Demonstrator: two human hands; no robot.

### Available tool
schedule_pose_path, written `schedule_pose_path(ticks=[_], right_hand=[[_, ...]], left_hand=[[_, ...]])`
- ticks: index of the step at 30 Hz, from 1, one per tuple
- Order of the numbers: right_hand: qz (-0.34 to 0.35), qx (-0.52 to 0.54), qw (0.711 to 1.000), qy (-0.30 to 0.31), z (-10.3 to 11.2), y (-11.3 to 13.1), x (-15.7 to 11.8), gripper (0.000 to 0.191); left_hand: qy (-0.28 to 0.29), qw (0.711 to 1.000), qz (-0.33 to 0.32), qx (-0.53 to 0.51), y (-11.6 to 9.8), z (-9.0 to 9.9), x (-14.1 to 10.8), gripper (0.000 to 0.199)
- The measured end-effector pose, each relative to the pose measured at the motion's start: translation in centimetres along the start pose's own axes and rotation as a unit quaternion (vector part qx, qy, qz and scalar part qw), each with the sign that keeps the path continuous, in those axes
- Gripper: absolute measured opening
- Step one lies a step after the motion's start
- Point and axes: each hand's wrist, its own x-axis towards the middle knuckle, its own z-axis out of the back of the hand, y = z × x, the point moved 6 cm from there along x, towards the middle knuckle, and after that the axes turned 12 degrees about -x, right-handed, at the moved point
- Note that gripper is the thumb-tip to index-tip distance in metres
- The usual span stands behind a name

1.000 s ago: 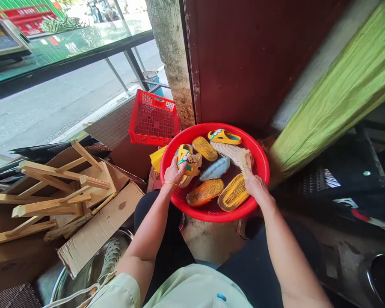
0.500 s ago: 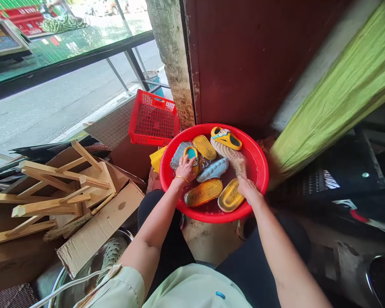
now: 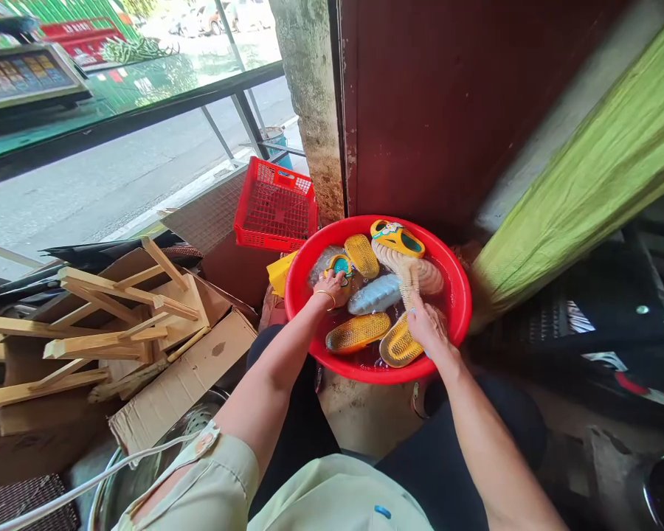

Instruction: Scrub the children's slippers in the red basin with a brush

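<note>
Seated at a red basin [image 3: 365, 374], with a bare patch of floor [image 3: 359, 409] open below its near rim. Facing a ridged yellow sole [image 3: 357, 333] at the basin's front left and another yellow sole [image 3: 399, 346] at its front, partly covered by the right hand [image 3: 427, 324]. Gripping a straw-coloured brush [image 3: 408, 282] with that hand, fingers closed around a handle hidden from view, bristles over a cream sole [image 3: 430, 275] in the basin's right half, contact hard to make out. Holding a yellow clog [image 3: 340, 265] with the left hand [image 3: 332, 289] in the basin's left half, fingers bent over the opening, their undersides out of sight. Parted by a pale blue slipper [image 3: 373, 294] in the basin's middle. Toward the far rim, a smaller yellow sole [image 3: 361, 255] and a second yellow clog [image 3: 398, 237]. Hemmed in left of the basin by wooden legs [image 3: 108, 343] and cardboard [image 3: 199, 365], right of it by a green cloth [image 3: 575, 177] above a dim, blurred corner. Just beyond the basin's far left rim, a red crate [image 3: 277, 206]; directly behind, a dark red panel [image 3: 420, 110], cut off above.
</note>
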Motion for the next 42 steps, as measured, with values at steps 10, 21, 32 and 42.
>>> schedule_pose_path(ticks=[10, 21, 32, 42], right_hand=[[0.054, -0.05, 0.99, 0.121, -1.6, 2.0, -0.1, 0.064], [0.032, -0.055, 0.989, 0.135, -2.7, 4.3, 1.7, 0.055], [0.052, 0.0, 0.999, -0.01, 0.2, 0.2, 0.3, 0.07], [0.074, 0.111, 0.981, -0.139, 1.4, 0.1, -1.2, 0.065]], left_hand=[[0.019, 0.994, -0.074, 0.083, -0.5, -1.6, 0.6, 0.08], [0.066, 0.997, -0.039, 0.025, 0.2, -2.6, 1.7, 0.089], [0.004, 0.996, -0.092, -0.001, -0.2, -1.7, -1.3, 0.066], [-0.132, 0.92, -0.216, -0.298, -0.7, 4.0, -3.8, 0.082]])
